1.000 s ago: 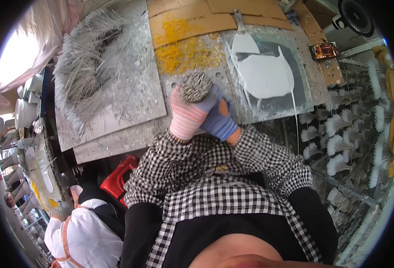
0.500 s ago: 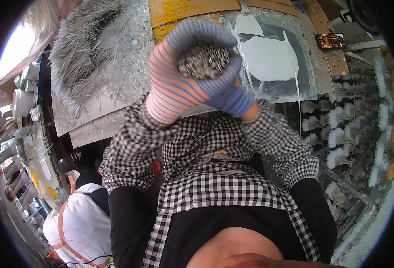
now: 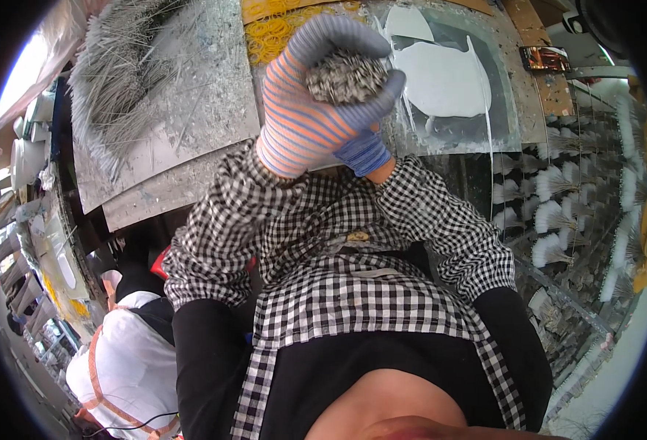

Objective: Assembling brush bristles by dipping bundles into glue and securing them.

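My left hand point(image 3: 301, 110), in an orange-and-blue striped glove with grey coated fingers, is raised over the near side of the workbench. Its fingers and thumb curve round a thick bundle of thin stems point(image 3: 347, 76), whose speckled grey-and-white ends face up. Behind and below it is my right hand point(image 3: 367, 152), of which mainly the blue glove cuff shows. The left hand covers the right hand's fingers, so their grip cannot be made out. On the bench to the left lies a large heap of loose grey stems with pale tips point(image 3: 111, 95).
Yellow rubber bands point(image 3: 268, 40) lie on cardboard behind my hands. A white pasty patch point(image 3: 444, 81) spreads on a grey sheet to the right, near a phone point(image 3: 544, 59). White fan-shaped tufts point(image 3: 554, 213) hang on a rack at right. A person in white point(image 3: 129, 359) is at lower left.
Both hands have moved slightly up and to the right with the bundle still held. The right hand is now more hidden behind the left. The whole view has shifted a little.
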Tool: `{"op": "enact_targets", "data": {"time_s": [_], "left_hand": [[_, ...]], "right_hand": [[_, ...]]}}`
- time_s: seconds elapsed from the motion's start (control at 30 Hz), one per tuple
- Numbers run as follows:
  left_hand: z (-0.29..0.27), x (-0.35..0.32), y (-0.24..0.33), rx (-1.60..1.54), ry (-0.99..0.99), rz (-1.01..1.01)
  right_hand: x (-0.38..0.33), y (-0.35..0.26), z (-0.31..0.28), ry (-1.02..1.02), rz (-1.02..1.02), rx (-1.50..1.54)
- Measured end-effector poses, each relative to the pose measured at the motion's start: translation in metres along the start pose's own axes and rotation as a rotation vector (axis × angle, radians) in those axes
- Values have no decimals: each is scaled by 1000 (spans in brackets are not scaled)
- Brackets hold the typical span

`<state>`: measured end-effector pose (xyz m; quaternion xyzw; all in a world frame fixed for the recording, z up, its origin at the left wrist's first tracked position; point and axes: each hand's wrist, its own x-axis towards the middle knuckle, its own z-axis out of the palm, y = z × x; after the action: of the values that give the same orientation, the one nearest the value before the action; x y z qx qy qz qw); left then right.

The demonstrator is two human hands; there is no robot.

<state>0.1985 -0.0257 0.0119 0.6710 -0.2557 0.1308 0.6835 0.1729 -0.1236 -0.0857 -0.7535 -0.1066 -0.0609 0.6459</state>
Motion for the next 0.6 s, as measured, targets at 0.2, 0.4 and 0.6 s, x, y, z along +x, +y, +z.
{"op": "enact_targets", "data": {"time_s": [0.2,0.4,0.6], "left_hand": [[8,-12,-18,-75,36,-37],[-12,37,18,128,-265,211],[-18,70,58,783,-972,342]], "right_hand": [[12,-17,-28,-455,158,-494],[30,-2,-35,-498,116,-839],[23,26,-40,-427,118,-884]]}}
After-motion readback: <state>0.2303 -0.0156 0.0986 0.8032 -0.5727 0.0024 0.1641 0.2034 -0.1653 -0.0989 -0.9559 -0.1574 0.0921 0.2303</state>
